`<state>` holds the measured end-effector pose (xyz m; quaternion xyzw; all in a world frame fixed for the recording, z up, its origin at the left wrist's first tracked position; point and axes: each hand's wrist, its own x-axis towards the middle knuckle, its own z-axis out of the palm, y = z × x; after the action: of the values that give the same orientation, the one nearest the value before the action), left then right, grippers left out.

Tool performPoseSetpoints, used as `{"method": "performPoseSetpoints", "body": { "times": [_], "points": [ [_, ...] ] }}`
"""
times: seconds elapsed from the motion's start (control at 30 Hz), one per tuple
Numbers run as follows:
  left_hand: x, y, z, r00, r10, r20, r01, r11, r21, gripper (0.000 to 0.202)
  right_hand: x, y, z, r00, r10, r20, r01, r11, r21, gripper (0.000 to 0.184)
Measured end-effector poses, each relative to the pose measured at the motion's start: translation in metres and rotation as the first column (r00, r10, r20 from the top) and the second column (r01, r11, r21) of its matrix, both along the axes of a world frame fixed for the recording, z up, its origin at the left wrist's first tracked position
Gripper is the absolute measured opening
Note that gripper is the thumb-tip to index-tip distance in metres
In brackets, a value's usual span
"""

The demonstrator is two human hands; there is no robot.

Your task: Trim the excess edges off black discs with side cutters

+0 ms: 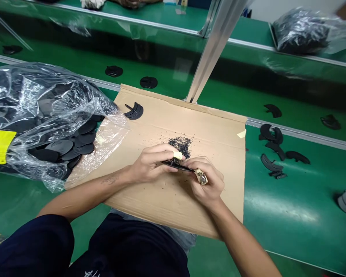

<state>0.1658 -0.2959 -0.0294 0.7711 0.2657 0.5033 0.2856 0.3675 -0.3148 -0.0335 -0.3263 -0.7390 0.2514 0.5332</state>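
Observation:
My left hand (151, 163) is closed on a thin black rubber piece (175, 165), pinching it edge-on over the cardboard sheet (161, 200). One left fingertip wears a pale finger cot. My right hand (207, 182) is closed round a small trimming tool with a taped handle (201, 177), its tip against the black piece. A small pile of black shavings (181, 144) lies on the cardboard just beyond my hands.
A clear plastic bag of black rubber discs (43, 119) with a yellow label lies at left. Trimmed curved pieces (134, 110) sit on the cardboard's far corner. More black pieces (272, 148) lie at right and on the green conveyor belt (175, 73). A metal post (210, 50) rises behind.

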Motion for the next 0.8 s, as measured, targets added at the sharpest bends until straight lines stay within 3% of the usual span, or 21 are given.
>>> {"method": "performPoseSetpoints", "body": {
  "times": [0.23,0.57,0.67,0.8],
  "points": [
    [-0.0038,-0.0013,0.0001,0.998,0.062,-0.020,-0.060,0.995,0.083,0.017,0.0012,0.0022,-0.0002,0.996,-0.003,0.093,0.001,1.000,0.028,0.023],
    [-0.0029,-0.0052,0.0043,0.989,0.130,-0.067,-0.123,0.987,0.104,0.016,-0.0006,0.0010,0.0015,0.992,-0.011,0.129,0.014,1.000,-0.022,0.023],
    [-0.0037,-0.0037,0.0044,0.994,0.076,-0.083,-0.072,0.996,0.049,0.023,-0.0013,-0.0003,0.0019,0.998,-0.010,0.065,0.015,0.997,-0.075,0.021],
    [-0.0027,-0.0042,0.0039,0.998,-0.005,-0.058,-0.002,0.993,-0.118,0.029,-0.0003,0.0005,0.0036,1.000,-0.031,-0.001,0.031,0.977,-0.210,0.012]
  ]
}}
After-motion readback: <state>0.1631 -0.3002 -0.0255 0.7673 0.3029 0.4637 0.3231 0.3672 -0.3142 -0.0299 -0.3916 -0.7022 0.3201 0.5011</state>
